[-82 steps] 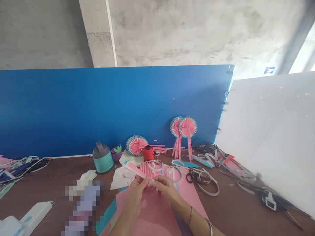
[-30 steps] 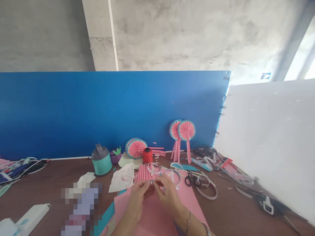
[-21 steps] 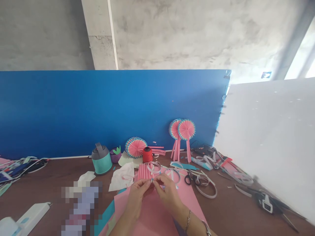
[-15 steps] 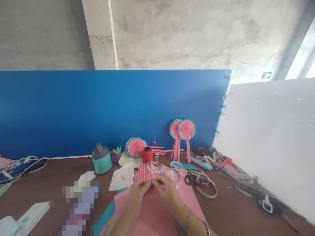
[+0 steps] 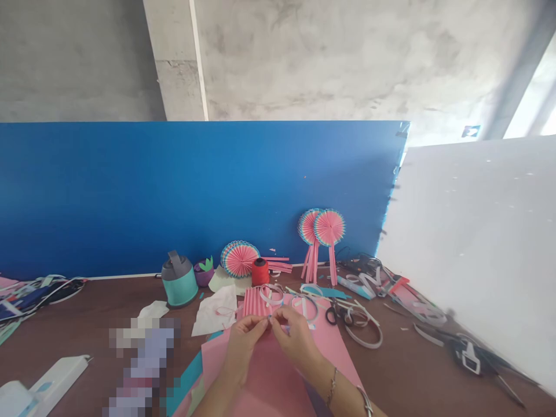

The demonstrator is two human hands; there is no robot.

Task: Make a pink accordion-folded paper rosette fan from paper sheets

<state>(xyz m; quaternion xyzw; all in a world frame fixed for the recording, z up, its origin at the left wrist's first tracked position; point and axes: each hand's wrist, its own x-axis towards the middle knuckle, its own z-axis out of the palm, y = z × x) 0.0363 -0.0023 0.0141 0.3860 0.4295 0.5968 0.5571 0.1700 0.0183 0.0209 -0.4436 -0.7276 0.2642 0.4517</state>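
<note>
My left hand [image 5: 244,341] and my right hand [image 5: 296,336] meet above a large sheet of pink paper [image 5: 278,379]. On each, thumb and forefinger are pinched, and the fingertips almost touch. A tiny bluish bit shows between them, too small to name. Just beyond the fingers lies a pleated pink paper strip [image 5: 254,302]. A roll of pale tape or ribbon [image 5: 271,294] rests on it, with a red spool of thread [image 5: 260,272] behind. Black-handled scissors [image 5: 339,315] lie to the right of my right hand.
Pink pleated rosettes [image 5: 329,227] with paper tails lean on the blue partition [image 5: 195,191]; another rosette stack [image 5: 240,259] sits left of them. A teal-and-grey container [image 5: 179,281] and small purple pot [image 5: 204,272] stand at the back. A glue gun [image 5: 469,356] lies right, a white device [image 5: 61,379] left.
Both hands stay pinched together in nearly the same spot. The whole view has shifted very slightly; nothing on the table has visibly moved.
</note>
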